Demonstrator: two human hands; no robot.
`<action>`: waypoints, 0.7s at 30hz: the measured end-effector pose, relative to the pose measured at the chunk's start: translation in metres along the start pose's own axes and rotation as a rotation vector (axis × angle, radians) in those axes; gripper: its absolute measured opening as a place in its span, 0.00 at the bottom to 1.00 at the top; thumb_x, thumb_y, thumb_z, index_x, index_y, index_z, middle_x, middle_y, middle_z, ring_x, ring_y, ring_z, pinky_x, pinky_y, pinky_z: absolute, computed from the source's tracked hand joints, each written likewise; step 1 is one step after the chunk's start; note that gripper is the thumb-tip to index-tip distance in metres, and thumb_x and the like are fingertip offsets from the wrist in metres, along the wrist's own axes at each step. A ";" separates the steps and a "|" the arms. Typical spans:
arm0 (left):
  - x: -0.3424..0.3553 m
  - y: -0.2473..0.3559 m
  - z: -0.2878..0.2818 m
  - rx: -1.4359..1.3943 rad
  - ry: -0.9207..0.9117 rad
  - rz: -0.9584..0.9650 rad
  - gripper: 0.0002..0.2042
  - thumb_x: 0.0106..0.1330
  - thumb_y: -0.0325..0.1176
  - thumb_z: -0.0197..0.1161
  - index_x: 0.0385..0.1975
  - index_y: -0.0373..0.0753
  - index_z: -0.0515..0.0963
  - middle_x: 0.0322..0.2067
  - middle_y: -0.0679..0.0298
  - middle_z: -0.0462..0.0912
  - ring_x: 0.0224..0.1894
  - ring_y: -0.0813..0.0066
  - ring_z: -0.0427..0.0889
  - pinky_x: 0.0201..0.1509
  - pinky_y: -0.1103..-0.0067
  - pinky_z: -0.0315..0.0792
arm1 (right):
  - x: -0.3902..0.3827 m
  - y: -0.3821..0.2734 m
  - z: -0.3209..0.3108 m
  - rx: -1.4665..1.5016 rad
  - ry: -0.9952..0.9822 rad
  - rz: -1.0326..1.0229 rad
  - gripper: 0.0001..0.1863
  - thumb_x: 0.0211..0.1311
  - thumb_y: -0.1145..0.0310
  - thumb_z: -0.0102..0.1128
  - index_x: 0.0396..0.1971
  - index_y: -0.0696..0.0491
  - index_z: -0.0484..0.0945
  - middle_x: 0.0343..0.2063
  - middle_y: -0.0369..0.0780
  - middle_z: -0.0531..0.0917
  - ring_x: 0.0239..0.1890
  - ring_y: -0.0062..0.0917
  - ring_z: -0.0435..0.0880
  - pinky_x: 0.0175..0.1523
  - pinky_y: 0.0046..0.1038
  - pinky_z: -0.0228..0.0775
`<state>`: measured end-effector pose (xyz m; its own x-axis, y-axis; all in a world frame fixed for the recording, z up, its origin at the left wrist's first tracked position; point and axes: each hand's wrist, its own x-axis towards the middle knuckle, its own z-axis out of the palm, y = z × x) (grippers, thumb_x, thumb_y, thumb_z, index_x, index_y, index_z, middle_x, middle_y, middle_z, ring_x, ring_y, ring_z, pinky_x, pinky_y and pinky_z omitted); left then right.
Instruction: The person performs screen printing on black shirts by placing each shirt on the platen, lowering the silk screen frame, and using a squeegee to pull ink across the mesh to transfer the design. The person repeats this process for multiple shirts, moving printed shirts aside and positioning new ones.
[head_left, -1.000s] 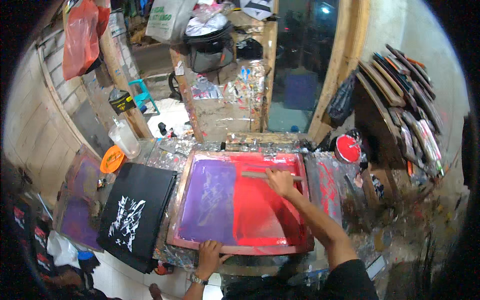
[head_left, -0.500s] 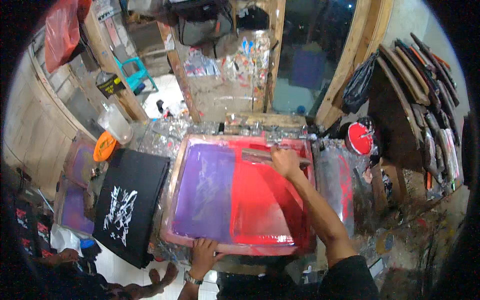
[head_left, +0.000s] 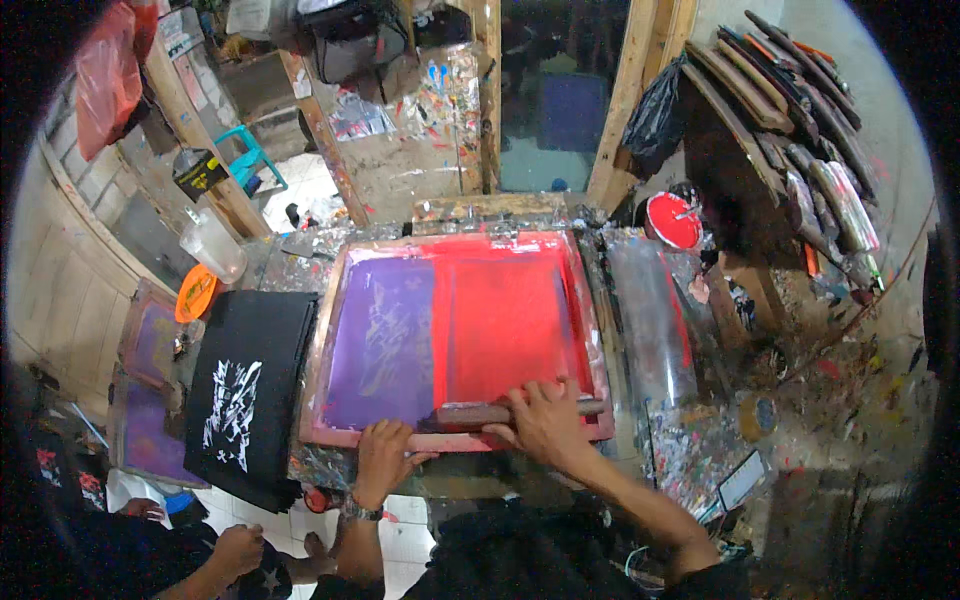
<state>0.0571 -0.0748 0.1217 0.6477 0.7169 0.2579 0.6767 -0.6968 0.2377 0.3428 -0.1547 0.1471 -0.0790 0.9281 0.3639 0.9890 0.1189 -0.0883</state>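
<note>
A wooden-framed printing screen (head_left: 316, 400) lies before me on the worktable. Its mesh is purple (head_left: 375, 310) on the left and covered with red ink (head_left: 500, 325) on the right. My right hand (head_left: 545, 425) is closed around a long wooden squeegee (head_left: 462, 413), which lies across the near end of the red area. With its fingers over the near rim, my left hand (head_left: 383, 462) grips the screen frame at the left of the squeegee. What lies under the screen is hidden.
Left of the screen lies black fabric (head_left: 265, 335) with a white print. A tub of red ink (head_left: 673, 220) stands at the back right. Another person's hand (head_left: 238, 550) shows at the lower left. A phone (head_left: 741, 480) lies at the right; squeegees (head_left: 750, 90) hang upper right.
My right hand has drawn the squeegee from the far end of the red area to the near end. The left hand stays at the near rim. The whole view has shifted.
</note>
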 end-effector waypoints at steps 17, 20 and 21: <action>0.042 0.018 0.093 -0.171 -0.045 0.456 0.16 0.64 0.34 0.64 0.51 0.36 0.78 0.48 0.58 0.78 0.51 0.55 0.77 0.60 0.59 0.69 | 0.261 0.055 -0.217 -0.077 0.189 0.109 0.41 0.60 0.28 0.54 0.28 0.60 0.84 0.27 0.54 0.86 0.34 0.50 0.87 0.43 0.47 0.78; 0.047 0.045 0.071 -0.039 -0.001 0.360 0.13 0.64 0.32 0.62 0.46 0.37 0.81 0.46 0.58 0.79 0.49 0.56 0.78 0.58 0.59 0.68 | 0.273 0.081 -0.221 -0.068 0.057 0.186 0.47 0.60 0.24 0.47 0.34 0.61 0.86 0.31 0.57 0.86 0.40 0.50 0.88 0.48 0.47 0.78; 0.047 0.049 0.058 0.097 0.044 0.232 0.11 0.64 0.31 0.61 0.44 0.38 0.82 0.45 0.57 0.80 0.47 0.56 0.78 0.56 0.60 0.68 | 0.279 0.085 -0.220 -0.056 0.057 0.180 0.47 0.59 0.23 0.47 0.34 0.61 0.86 0.32 0.58 0.86 0.40 0.51 0.88 0.49 0.47 0.78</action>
<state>0.1415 -0.0738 0.0910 0.7755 0.5346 0.3358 0.5430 -0.8362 0.0772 0.4323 0.0365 0.4455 0.1052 0.9110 0.3987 0.9921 -0.0683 -0.1055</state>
